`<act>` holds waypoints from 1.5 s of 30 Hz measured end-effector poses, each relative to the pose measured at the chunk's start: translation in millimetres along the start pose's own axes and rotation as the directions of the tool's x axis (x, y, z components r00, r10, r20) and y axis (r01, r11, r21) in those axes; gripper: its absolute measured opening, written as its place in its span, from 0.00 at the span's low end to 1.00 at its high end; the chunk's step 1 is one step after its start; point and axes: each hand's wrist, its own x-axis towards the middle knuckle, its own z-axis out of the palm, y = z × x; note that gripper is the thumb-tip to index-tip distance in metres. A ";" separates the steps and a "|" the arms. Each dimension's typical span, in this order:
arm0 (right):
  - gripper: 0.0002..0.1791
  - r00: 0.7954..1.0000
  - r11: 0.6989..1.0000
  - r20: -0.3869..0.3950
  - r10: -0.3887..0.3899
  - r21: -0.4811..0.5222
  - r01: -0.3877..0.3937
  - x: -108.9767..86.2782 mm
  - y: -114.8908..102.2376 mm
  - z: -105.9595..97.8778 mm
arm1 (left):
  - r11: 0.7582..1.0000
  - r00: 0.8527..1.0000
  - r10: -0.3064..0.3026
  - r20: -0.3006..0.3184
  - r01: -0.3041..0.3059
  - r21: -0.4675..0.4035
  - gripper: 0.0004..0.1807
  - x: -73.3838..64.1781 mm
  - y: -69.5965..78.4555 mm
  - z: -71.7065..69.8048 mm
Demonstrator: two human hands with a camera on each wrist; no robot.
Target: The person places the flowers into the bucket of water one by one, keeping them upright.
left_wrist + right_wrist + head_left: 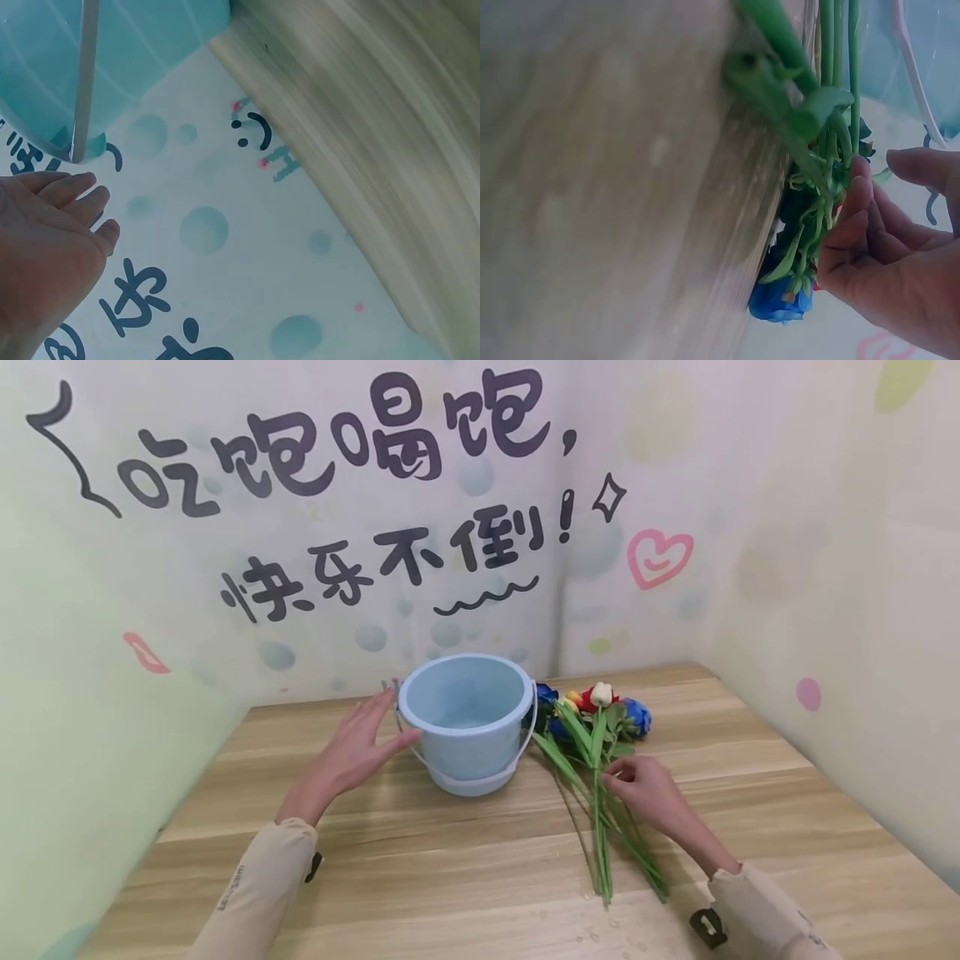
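Note:
A light blue bucket (468, 760) with a white handle stands upright on the wooden table. My left hand (358, 745) reaches along its left side, fingers extended and thumb near the rim; in the left wrist view the hand (56, 240) holds nothing. Right of the bucket lies a bunch of artificial flowers with long green stems (600, 835): a white tulip (602, 695), blue blooms (637, 717) and some red ones. My right hand (647, 789) is at the stems. In the right wrist view its bent fingers (861, 191) are against or close to them, the thumb apart.
The wooden table (420, 885) meets a printed wall (420, 635) behind the bucket, with more walls at left and right. Dark straps show under both sleeves. The flower stems point toward the table's near side.

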 end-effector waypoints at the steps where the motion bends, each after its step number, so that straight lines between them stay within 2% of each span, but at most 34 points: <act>1: 0.10 1.000 1.000 0.000 0.005 0.002 -0.005 0.8 -0.1 1.1 | 1.000 1.000 -0.003 0.003 0.003 -0.002 0.51 1.2 -0.1 0.7; 9: 0.09 1.000 1.000 0.017 -0.022 -0.014 0.023 7.8 1.1 7.1 | 0.998 0.999 -0.039 0.002 0.039 -0.054 0.51 5.6 -2.6 3.8; 13: 0.09 1.000 1.000 0.014 -0.009 -0.030 0.009 10.1 -0.8 9.0 | 0.997 0.999 -0.041 0.007 0.042 -0.071 0.50 6.2 -2.3 4.0; 26: 0.05 0.998 0.999 0.033 0.046 -0.015 -0.046 15.4 1.4 11.4 | 0.997 1.000 -0.015 -0.002 0.015 -0.073 0.49 7.6 -2.6 5.9; 35: 0.04 0.993 0.991 0.059 0.103 0.081 -0.107 15.9 2.9 7.6 | 0.999 1.000 -0.005 -0.002 0.005 -0.043 0.49 7.7 -4.3 5.3; 45: 0.03 0.992 0.982 0.090 0.088 0.159 -0.102 14.5 2.1 1.3 | 0.999 0.999 -0.033 0.020 0.034 -0.036 0.51 7.1 -2.9 4.2</act>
